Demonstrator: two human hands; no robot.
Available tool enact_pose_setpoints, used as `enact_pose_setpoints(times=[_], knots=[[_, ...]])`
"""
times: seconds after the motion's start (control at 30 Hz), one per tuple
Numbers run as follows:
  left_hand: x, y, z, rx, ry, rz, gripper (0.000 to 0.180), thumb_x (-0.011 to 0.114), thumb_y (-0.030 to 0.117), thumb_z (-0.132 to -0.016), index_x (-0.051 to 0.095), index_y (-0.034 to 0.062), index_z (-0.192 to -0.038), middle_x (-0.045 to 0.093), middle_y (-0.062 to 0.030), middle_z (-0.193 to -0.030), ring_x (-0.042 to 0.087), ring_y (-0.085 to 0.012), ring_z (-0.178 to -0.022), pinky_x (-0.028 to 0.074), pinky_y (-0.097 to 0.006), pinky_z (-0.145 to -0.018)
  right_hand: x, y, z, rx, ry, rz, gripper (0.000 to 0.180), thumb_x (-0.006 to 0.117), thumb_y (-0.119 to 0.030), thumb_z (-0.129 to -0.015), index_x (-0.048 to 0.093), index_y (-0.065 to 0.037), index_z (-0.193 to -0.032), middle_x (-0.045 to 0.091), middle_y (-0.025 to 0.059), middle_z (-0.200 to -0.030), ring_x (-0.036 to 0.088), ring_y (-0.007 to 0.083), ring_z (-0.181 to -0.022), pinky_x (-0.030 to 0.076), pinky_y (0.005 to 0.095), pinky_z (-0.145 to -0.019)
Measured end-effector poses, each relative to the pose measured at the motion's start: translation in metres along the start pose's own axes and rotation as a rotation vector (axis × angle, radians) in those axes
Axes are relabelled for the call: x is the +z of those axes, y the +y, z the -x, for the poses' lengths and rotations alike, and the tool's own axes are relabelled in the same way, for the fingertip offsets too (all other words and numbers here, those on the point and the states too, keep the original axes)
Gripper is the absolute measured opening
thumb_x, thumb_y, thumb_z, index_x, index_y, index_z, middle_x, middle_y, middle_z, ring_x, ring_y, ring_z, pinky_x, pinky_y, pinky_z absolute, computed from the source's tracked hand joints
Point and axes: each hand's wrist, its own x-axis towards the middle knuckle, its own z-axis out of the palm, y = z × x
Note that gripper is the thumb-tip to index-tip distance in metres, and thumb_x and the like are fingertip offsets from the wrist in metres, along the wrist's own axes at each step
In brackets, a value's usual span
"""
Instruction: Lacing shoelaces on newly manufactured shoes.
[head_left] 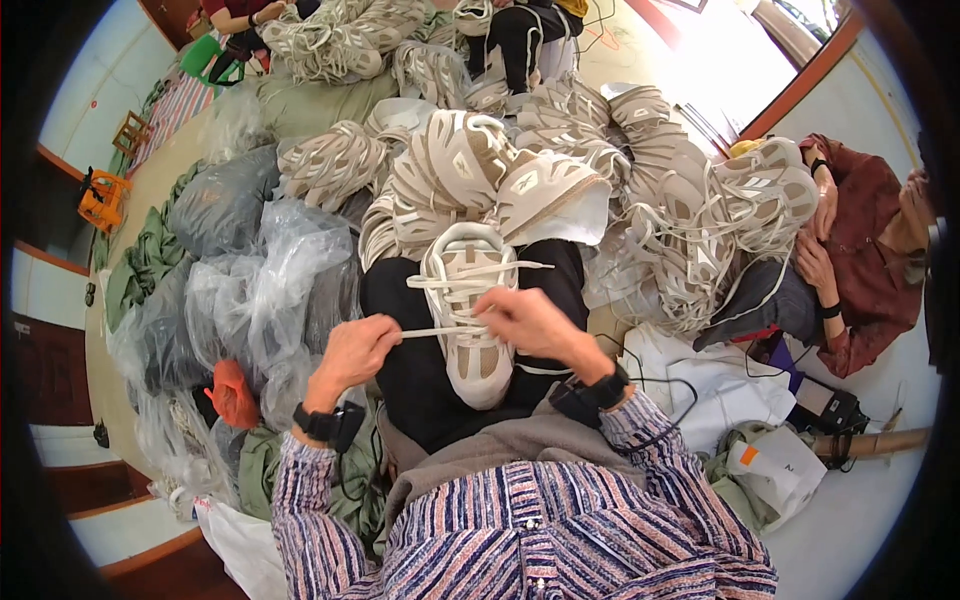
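A beige and white sneaker rests on my lap, its toe toward me. My left hand is closed on one end of a cream shoelace, pulled out taut to the left of the shoe. My right hand is over the lacing at the shoe's right side, fingers bent in a pinch at the laces. What exactly lies between those fingertips is hidden. Higher up the tongue, other lace ends cross loosely and stick out to both sides. Just beyond the shoe, more sneaker uppers are stacked against my knees.
Clear plastic bags are heaped at left, with an orange-red bag near them. At right, a co-worker in a dark red top sits beside piled sneakers. White cloth and a black box lie nearer on the right.
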Motion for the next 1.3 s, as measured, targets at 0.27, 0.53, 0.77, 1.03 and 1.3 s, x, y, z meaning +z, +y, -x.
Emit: enact_pose_setpoints(times=[0.27,0.53,0.77,1.03,1.3], knots=[[-0.067,-0.085,0.085,-0.299,-0.07,-0.016,0.024,0.053,0.023,-0.085,0.057,0.0003,-0.077,0.054,-0.0195,-0.066,0.054,-0.0369,-0.062,0.04,-0.04,-0.055,0.042,-0.019,-0.041,0.337,-0.502,-0.051,0.02,0.046,-0.021,-0.092,0.054,-0.003,-0.097,0.059,0.0069,-0.061,0.058,0.0168,-0.044,0.048,0.0318,-0.038],[-0.081,-0.205,0.155,-0.34,-0.042,-0.258,0.025,0.051,0.019,-0.09,0.061,0.0017,-0.105,0.054,-0.014,-0.117,0.052,-0.023,-0.104,0.042,-0.033,-0.085,0.039,-0.017,-0.036,0.17,-0.442,-0.157,0.023,0.044,-0.015,-0.09,0.052,0.005,-0.082,0.058,0.0107,-0.055,0.057,0.0189,-0.04,0.044,0.03,-0.033],[-0.08,-0.23,0.133,-0.353,0.356,0.078,0.024,0.05,0.02,-0.09,0.06,0.0021,-0.102,0.055,-0.0138,-0.106,0.052,-0.0225,-0.092,0.042,-0.033,-0.076,0.03,-0.012,-0.04,0.078,-0.335,-0.196,0.023,0.043,-0.016,-0.093,0.05,0.001,-0.08,0.053,0.0056,-0.052,0.051,0.014,-0.038,0.04,0.0281,-0.036],[-0.068,-0.247,0.121,-0.382,0.743,0.49,0.023,0.048,0.021,-0.09,0.059,0.0026,-0.099,0.056,-0.0134,-0.092,0.053,-0.022,-0.078,0.042,-0.033,-0.066,0.033,-0.025,-0.032,0.052,-0.541,-0.096,0.021,0.048,-0.017,-0.09,0.053,0.002,-0.082,0.054,0.0063,-0.052,0.052,0.0159,-0.039,0.041,0.0294,-0.037],[-0.051,-0.258,0.107,-0.391,1.097,0.916,0.023,0.046,0.022,-0.089,0.058,0.0031,-0.095,0.057,-0.0131,-0.079,0.054,-0.0214,-0.065,0.042,-0.033,-0.056,0.079,-0.043,-0.01,-0.331,-1.117,0.151,0.023,0.056,-0.02,-0.088,0.06,0.0,-0.077,0.055,0.0088,-0.059,0.053,0.0214,-0.052,0.044,0.0334,-0.049]])
